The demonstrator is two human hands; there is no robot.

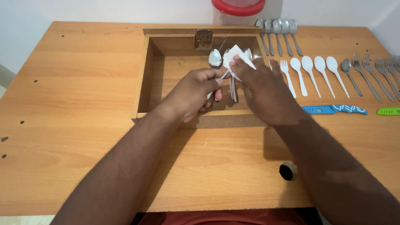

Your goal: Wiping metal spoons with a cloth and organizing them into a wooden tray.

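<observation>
A bundle of metal spoons [221,71] is gripped by the handles in the left hand [193,93], which is clenched around them above the open wooden box [143,79] set on the wooden table [75,104]. One spoon bowl is seen upright above the fist, and further handles hang below it inside the box. A piece of white tissue [238,58] is pinched in the fingers of the right hand [262,91] and is pressed against the upper ends of the spoons, just beside the shiny bowl. The box is seen with a metal hinge plate [203,38] on its far wall. Behind the box, a clear container with a red lid [238,7] is partly in view. To the right of the box, a row of metal spoons [277,35] is laid out at the far edge, and nearer a white plastic fork [287,77] is followed by four white plastic spoons [316,75], one grey spoon [350,75] and several metal forks [377,77]. Below these a blue knife [335,109] and a green handle [388,111] are laid flat. A small dark round hole [287,171] is seen in the table beside the right forearm.
</observation>
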